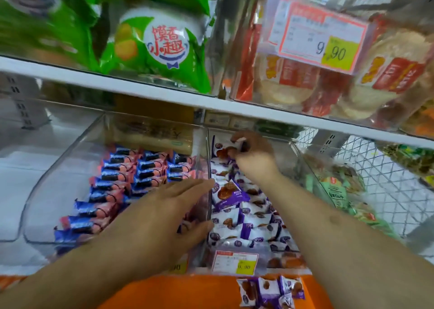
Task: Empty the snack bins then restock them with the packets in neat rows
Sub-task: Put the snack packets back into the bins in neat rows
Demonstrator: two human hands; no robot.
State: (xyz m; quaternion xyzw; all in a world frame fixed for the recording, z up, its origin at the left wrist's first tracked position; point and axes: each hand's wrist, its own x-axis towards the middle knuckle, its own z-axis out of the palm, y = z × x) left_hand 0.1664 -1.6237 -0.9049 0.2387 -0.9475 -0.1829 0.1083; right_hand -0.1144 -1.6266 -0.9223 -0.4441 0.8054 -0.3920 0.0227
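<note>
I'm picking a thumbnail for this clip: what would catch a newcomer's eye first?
Two bare arms reach into clear bins: the right hand pinches a purple-and-white packet at the back, the left hand lies flat on the divider. Upper left, a big green snack bag; upper right, a 9.90 price tag.

bright even light | motion blur up top — glare on clear bins (70, 149) | edges bowed

A white shelf board (164, 92) crosses the scene above. At far right stands a white wire mesh panel (387, 191); an orange surface (187, 292) lies nearest.
</note>
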